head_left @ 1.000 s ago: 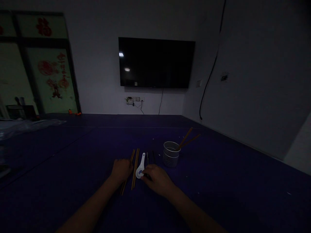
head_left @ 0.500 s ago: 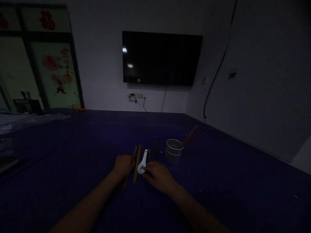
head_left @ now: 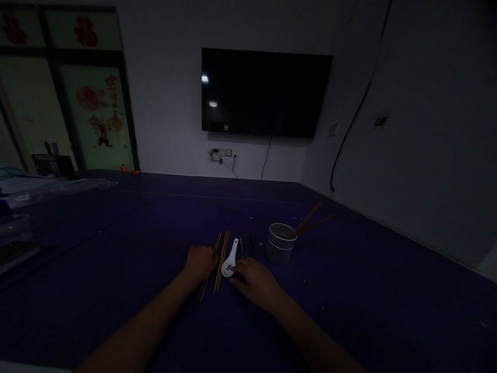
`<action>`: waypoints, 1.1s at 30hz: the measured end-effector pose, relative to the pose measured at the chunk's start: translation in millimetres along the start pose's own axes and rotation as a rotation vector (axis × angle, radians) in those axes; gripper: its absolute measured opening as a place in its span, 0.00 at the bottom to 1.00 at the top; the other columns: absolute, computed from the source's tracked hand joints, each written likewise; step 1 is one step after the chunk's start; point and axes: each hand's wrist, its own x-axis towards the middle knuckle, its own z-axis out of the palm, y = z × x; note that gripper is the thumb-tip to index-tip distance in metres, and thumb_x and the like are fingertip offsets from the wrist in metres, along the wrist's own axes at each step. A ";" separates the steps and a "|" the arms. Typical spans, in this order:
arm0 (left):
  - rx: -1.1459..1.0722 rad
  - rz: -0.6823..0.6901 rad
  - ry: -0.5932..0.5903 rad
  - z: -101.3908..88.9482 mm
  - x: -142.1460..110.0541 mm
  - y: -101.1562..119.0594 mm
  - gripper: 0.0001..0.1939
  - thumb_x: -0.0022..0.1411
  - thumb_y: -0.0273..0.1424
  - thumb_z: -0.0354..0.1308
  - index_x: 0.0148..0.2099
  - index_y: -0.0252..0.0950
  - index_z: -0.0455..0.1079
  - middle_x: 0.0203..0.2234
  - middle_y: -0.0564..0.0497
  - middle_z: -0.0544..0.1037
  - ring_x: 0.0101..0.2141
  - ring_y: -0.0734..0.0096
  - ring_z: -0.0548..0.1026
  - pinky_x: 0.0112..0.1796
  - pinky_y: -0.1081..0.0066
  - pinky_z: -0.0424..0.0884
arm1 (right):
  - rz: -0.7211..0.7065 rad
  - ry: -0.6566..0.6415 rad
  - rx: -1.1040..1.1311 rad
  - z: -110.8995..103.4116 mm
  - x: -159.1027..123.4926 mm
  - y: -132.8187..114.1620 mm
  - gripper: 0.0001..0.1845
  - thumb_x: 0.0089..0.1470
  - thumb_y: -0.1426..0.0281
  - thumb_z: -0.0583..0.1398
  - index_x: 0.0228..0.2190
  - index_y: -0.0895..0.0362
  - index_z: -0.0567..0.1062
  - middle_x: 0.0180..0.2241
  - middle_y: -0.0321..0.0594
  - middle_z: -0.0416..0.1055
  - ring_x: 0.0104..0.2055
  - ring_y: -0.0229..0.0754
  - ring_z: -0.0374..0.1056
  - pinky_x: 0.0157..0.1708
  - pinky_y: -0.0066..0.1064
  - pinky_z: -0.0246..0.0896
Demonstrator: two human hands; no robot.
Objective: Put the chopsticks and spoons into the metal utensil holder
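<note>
My left hand [head_left: 201, 262] is closed over a pair of wooden chopsticks [head_left: 203, 290], whose ends stick out above and below it. Just right of it, a second pair of chopsticks [head_left: 218, 277] lies side by side on the purple surface. A white soup spoon [head_left: 229, 267] with a blue mark in its bowl rests beside these, handle pointing away. At the bowl's right edge is my right hand [head_left: 256, 282], thumb and index finger apart. Beyond its knuckles, a slim metal utensil [head_left: 242, 247] and a dark thin utensil [head_left: 251, 244] show; their near parts are hidden.
A grey perforated utensil holder [head_left: 280, 249] stands to the right with wooden chopsticks [head_left: 310, 223] leaning out. Small white scraps dot the purple surface [head_left: 174, 217]. Clear plastic wrapping [head_left: 58, 190] lies at far left. A television [head_left: 266, 93] hangs on the far wall.
The view has shifted slightly, so the scene sits a little further right. Both hands have stayed almost in place; the dark thing seen between my right thumb and index finger is less distinct now.
</note>
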 end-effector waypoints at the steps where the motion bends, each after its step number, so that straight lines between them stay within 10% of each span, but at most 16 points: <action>1: 0.006 -0.006 0.000 -0.6 -0.6 0.6 0.20 0.62 0.34 0.42 0.40 0.32 0.74 0.36 0.39 0.78 0.40 0.56 0.76 0.42 0.59 0.66 | -0.001 0.002 0.002 0.3 0.0 0.1 0.15 0.56 0.66 0.55 0.43 0.56 0.74 0.44 0.44 0.72 0.48 0.45 0.65 0.47 0.32 0.55; 33: 0.033 -0.045 0.024 -4.6 -6.2 5.4 0.22 0.63 0.38 0.40 0.40 0.32 0.73 0.37 0.37 0.78 0.42 0.54 0.74 0.44 0.57 0.62 | 0.021 0.052 0.037 6.5 2.1 2.4 0.16 0.55 0.65 0.55 0.44 0.56 0.74 0.43 0.44 0.73 0.48 0.44 0.65 0.47 0.31 0.55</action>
